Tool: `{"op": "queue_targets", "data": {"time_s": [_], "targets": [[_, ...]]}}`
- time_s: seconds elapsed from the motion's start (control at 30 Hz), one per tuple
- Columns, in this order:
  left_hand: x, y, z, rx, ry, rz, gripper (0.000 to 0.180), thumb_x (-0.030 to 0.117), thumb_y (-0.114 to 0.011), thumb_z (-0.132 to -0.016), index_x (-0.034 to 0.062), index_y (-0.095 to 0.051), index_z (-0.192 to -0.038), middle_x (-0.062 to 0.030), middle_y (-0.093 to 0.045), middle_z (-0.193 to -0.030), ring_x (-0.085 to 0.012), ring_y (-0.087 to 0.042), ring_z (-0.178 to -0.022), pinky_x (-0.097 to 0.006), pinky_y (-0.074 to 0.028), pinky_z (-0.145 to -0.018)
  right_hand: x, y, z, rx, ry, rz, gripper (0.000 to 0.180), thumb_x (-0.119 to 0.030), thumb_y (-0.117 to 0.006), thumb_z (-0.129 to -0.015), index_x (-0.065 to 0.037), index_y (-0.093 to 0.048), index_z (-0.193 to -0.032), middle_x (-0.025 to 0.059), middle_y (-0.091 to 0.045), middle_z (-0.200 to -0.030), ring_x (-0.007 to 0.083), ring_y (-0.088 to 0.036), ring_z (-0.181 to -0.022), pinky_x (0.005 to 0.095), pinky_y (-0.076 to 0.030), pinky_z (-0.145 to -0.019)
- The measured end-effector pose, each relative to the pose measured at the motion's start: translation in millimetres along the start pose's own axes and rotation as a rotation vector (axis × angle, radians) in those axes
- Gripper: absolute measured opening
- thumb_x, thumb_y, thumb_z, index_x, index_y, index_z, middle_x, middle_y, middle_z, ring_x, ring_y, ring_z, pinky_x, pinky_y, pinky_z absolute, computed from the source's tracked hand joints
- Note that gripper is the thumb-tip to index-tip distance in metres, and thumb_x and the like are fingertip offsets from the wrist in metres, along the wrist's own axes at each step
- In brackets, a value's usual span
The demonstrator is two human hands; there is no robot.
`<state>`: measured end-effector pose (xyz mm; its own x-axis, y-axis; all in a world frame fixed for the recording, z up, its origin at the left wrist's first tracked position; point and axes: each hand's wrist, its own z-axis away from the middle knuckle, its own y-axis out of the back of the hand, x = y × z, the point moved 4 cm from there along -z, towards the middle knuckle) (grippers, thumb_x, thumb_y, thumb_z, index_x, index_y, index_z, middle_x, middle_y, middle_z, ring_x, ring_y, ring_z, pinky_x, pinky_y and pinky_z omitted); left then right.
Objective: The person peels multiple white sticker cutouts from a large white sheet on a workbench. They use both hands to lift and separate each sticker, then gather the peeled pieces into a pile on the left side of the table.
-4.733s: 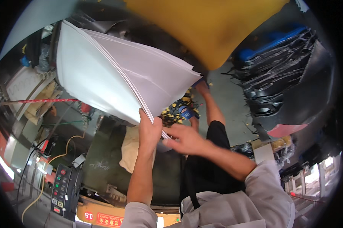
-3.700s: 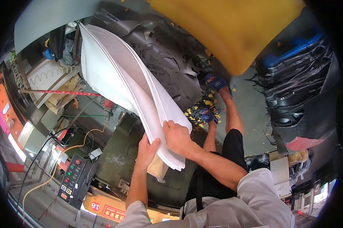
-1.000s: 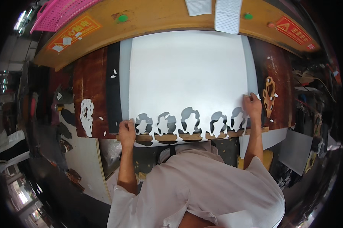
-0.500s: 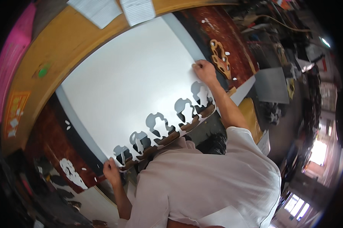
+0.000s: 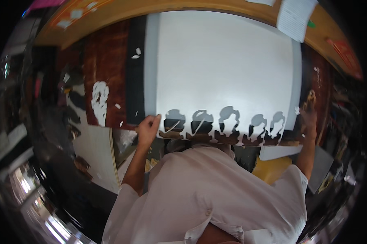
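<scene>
A person in a loose white shirt (image 5: 216, 195) stands over a dark reddish-brown worktable (image 5: 106, 69) with both arms stretched wide, one hand at each lower corner of a large white sheet stack (image 5: 224, 69). The left hand (image 5: 148, 129) rises on a bare forearm from the lower middle of the frame, its fingers curled and closed on the sheet's near left corner, thumb side against the edge. The right arm reaches out to the far right, and the right hand (image 5: 307, 115) lies at the sheet's near right corner; it is blurred and in shadow, so whether it grips the paper or merely rests against it cannot be told.

The sheet lies flat on the table, smooth, matte and nearly square. Its near edge is cut into a row of rounded, head-like notches (image 5: 228, 122) through which the dark surface shows. A pale grey underlay (image 5: 150, 65) borders the stack on the left, beside a black strip (image 5: 135, 85). White paper scraps (image 5: 99, 101) dot the tabletop to the left. A curved yellow-brown wooden rail (image 5: 183, 7) runs along the far side, with a lined paper slip (image 5: 293, 18) fixed to it at upper right.
</scene>
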<state>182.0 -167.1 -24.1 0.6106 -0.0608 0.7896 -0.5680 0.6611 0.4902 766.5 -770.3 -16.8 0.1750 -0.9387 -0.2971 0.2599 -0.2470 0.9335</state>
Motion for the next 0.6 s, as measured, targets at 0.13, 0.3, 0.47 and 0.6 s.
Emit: {"op": "queue_targets", "data": {"time_s": [0.13, 0.3, 0.47, 0.6], "targets": [[3, -3, -4, -0.051, 0.06, 0.056, 0.044, 0.031, -0.076, -0.1, -0.0003, -0.059, -0.075, 0.0045, -0.052, -0.065, -0.0046, -0.042, -0.066, -0.028, -0.04, -0.058, -10, 21, -1, -0.092, -0.062, 0.056, 0.076, -0.038, -0.087, -0.076, 0.003, -0.065, -0.137, 0.0193, -0.076, -0.11, 0.0272, -0.073, -0.101, 0.0381, -0.056, -0.091], [27, 25, -7, -0.061, -0.037, -0.278, 0.037, 0.033, -0.074, -0.098, 0.0016, -0.066, -0.08, -0.0084, -0.067, -0.068, -0.0233, -0.063, -0.062, -0.039, -0.049, -0.061, -126, 62, 35, -0.025, -0.043, -0.16, 0.058, -0.035, -0.086, -0.082, 0.007, -0.073, -0.12, 0.0121, -0.077, -0.102, 0.0164, -0.069, -0.092, 0.0321, -0.054, -0.083], [58, 54, -41, 0.054, -0.234, -0.224, 0.031, 0.031, -0.071, -0.098, 0.0038, -0.067, -0.083, -0.017, -0.068, -0.069, -0.0408, -0.067, -0.064, -0.048, -0.052, -0.061, -346, 29, 120, -0.151, 0.162, -0.381, 0.055, -0.033, -0.088, -0.082, 0.007, -0.073, -0.116, 0.0107, -0.075, -0.104, 0.0151, -0.067, -0.096, 0.0335, -0.055, -0.087], [83, 41, -74, 0.053, -0.561, -0.215, 0.022, 0.023, -0.073, -0.097, 0.0029, -0.068, -0.09, -0.0134, -0.065, -0.069, -0.0327, -0.066, -0.063, -0.042, -0.051, -0.06, -522, -58, 154, -0.46, 0.31, -0.232, 0.059, -0.05, -0.086, -0.073, 0.0, -0.079, -0.105, 0.0197, -0.074, -0.109, 0.0274, -0.072, -0.098, 0.0375, -0.057, -0.086]]}}
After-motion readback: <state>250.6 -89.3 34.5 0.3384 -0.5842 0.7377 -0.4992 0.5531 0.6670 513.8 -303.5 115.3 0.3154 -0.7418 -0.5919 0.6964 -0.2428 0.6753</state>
